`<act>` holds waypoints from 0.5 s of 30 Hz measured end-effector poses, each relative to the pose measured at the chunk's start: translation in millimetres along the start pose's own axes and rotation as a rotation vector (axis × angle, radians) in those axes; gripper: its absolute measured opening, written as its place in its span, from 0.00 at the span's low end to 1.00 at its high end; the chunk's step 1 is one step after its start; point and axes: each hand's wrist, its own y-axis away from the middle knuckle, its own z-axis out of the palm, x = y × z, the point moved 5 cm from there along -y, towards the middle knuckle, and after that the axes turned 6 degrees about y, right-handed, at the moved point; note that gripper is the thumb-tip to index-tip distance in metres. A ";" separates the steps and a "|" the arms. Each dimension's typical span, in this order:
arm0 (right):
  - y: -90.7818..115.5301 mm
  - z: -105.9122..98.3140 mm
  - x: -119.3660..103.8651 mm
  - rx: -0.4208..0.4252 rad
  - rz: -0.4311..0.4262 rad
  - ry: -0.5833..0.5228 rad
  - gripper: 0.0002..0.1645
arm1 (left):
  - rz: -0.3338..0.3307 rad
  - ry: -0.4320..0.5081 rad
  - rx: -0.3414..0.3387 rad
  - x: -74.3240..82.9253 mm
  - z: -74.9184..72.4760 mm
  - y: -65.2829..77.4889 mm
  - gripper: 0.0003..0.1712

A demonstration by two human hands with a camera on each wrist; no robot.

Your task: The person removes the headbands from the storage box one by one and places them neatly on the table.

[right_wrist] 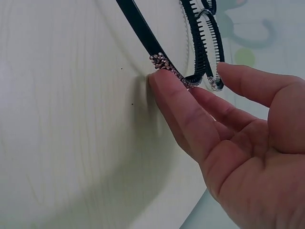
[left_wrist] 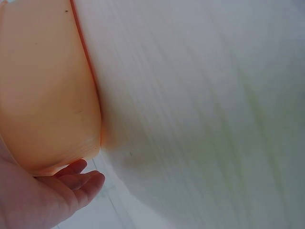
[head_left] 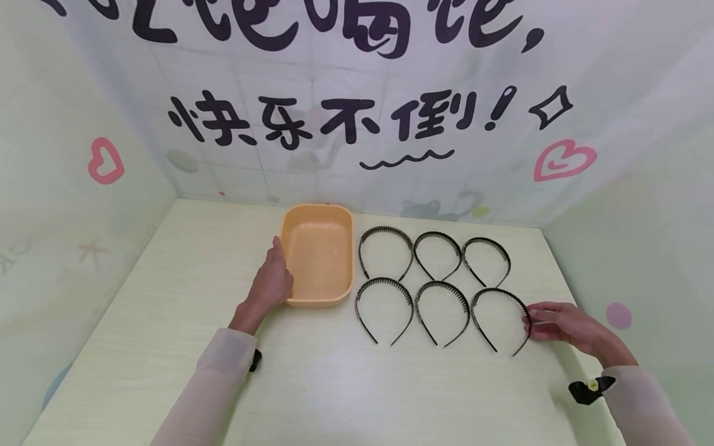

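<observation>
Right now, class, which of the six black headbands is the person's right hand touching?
The front-row headband farthest right: the right hand has its fingertips on its outer side. The other five lie untouched.

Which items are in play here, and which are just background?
In play:
- left hand resting against the orange tub
- right hand fingers touching the near-right headband
- five other black toothed headbands

Background:
- table
- printed backdrop
- wrist straps
</observation>
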 end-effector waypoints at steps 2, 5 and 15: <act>-0.3 -1.4 -0.7 0.018 0.006 0.030 0.13 | 0.000 0.000 0.001 0.3 0.0 0.0 0.44; -1.4 -1.5 -0.7 0.055 0.027 0.096 0.16 | -0.001 0.002 0.001 0.6 -0.2 -0.4 0.44; -3.6 0.5 -1.7 0.158 0.086 0.354 0.31 | -0.018 -0.002 -0.006 -0.8 0.3 0.8 0.45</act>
